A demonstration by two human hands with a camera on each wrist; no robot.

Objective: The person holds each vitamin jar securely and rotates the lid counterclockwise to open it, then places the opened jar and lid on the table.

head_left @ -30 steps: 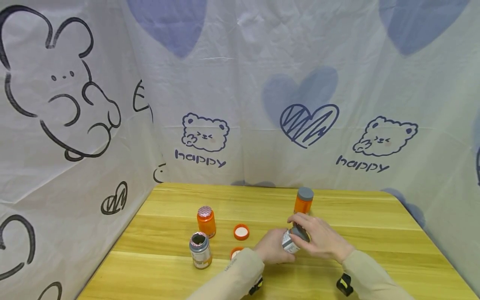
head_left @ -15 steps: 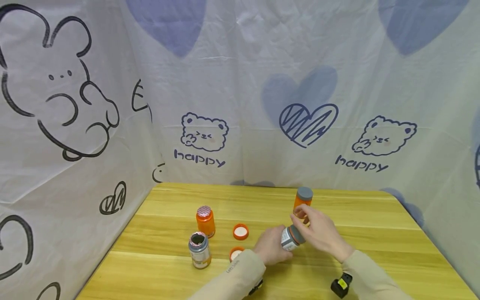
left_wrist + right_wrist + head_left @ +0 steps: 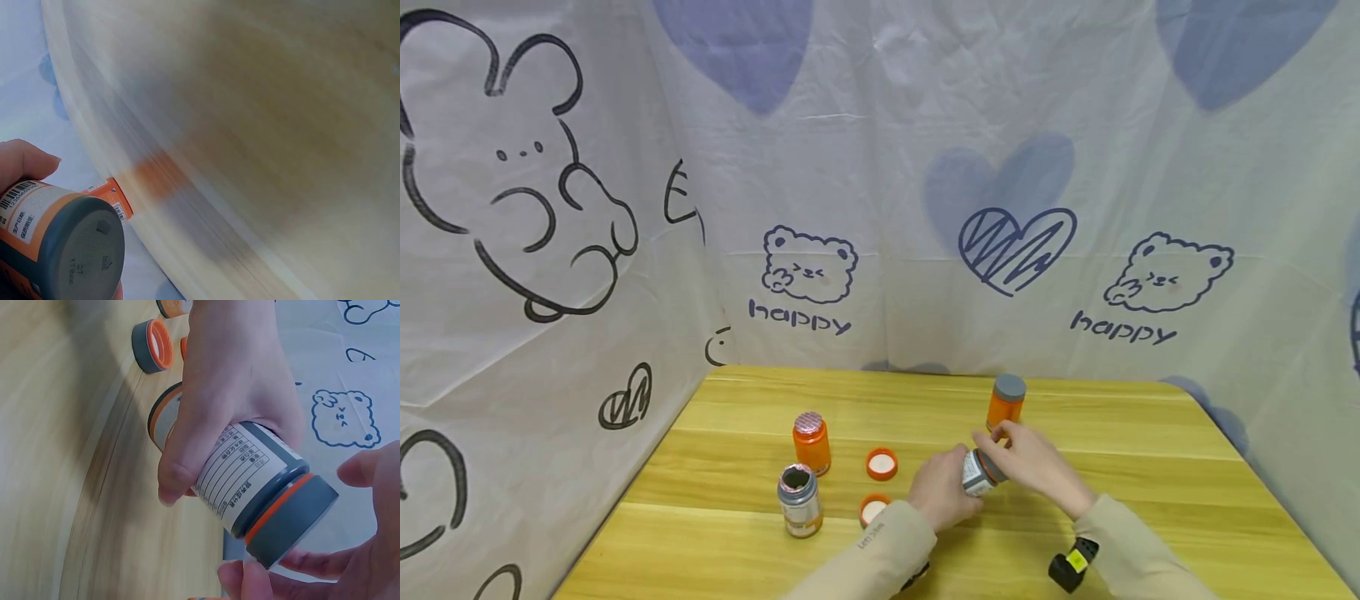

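While our beige sleeves (image 3: 880, 558) crossed the near part of the wood-grain tabletop (image 3: 1120, 467), an uncapped grey-necked bottle (image 3: 801, 510) stood upright to our left, foil around its rim, and the nearer loose screw cap (image 3: 874, 508) lay liner up just beside our left arm. Beyond these, our left hand (image 3: 943, 492) gripped the white-labelled plastic bottle (image 3: 976, 475) around its body, tilted, its long axis slanting from our left palm toward our right hand (image 3: 1037, 462). The bottle's grey screw cap (image 3: 294, 519) pointed into our right fingers, making that hand the nearer one to it; those fingers were spread apart around the cap, the thumb clear of it, though we could not tell whether the other fingertips touched. Farther off lay a second loose screw cap (image 3: 882, 464), with a foil-sealed orange bottle (image 3: 812, 446) upright on its left. Farthest on the tabletop, a grey-capped orange bottle (image 3: 1004, 407) stood just behind our right hand, before the printed cloth (image 3: 887, 167).
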